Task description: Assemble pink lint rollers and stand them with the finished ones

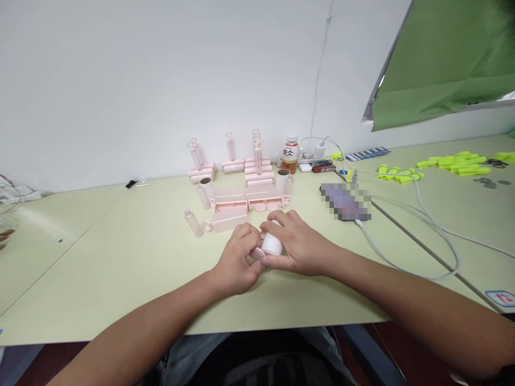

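My right hand wraps the small pale tube low over the tabletop, keeping it steady, while my left hand pinches a pink cap at its open end. Spare pink pieces lie just behind.

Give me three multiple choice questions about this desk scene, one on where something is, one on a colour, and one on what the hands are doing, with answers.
1. Where does the orange-labelled bottle stand?
A. By the wall behind the pink parts
B. At the table's near edge
C. On the floor

2. What colour are the small parts at far right?
A. Blue
B. Neon yellow-green
C. Red

3. What are the hands doing?
A. Resting flat on the table
B. Both gripping a small white cylinder
C. Holding the cable

Answers: 1 A, it stands at the back beside the pink boxes. 2 B, they look bright yellow-green. 3 B, the left hand and right hand close around the white cylinder.
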Demonstrator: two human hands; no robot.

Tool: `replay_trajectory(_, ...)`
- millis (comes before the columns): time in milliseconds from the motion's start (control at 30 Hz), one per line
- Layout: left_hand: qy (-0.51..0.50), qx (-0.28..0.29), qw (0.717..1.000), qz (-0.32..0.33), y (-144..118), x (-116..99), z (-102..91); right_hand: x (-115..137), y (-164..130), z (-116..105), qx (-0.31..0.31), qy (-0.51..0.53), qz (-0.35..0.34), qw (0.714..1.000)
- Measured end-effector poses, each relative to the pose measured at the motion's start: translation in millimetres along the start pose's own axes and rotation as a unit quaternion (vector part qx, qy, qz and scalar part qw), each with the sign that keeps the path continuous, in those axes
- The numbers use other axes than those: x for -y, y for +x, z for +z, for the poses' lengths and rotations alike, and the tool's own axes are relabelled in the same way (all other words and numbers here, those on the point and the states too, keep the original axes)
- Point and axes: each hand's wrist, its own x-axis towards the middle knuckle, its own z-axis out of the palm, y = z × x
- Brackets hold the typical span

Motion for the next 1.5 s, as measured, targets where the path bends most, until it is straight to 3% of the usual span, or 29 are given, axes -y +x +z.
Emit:
replay_trajectory(267, 0.065, 0.006, 0.997, 0.032, 0.6, 3.2, -1.3, -11.8, 3.1, 2.7, 0.000, 0.044, 0.016, 0.999)
replay_trajectory(400, 0.101, 0.023, 0.995, -0.014, 2.6, 6.0, -5.8, -20.8, 3.4, 1.4, -0.001, 0.074, 0.024, 0.997)
replay_trajectory(533, 0.022, 0.023, 0.996, -0.082, 4.3, 11.0, -9.9, -21.9, 4.1, 2.9, -0.024, 0.079, 0.055, 0.995)
replay_trajectory(633, -0.044, 0.033, 0.992, -0.110, 4.8, 15.0, -9.3, -17.2, 6.2, 6.4, 0.001, 0.070, 0.083, 0.994)
replay_trajectory(800, -0.059, 0.015, 0.984, -0.165, 5.9, 19.4, -4.7, -12.1, 6.4, 11.0, 0.031, 0.031, 0.114, 0.992)
replay_trajectory(1500, -0.061, 0.025, 0.983, -0.174, 5.4, 21.7, -3.1, -10.5, 4.9, 12.0, 0.058, -0.007, 0.131, 0.990)
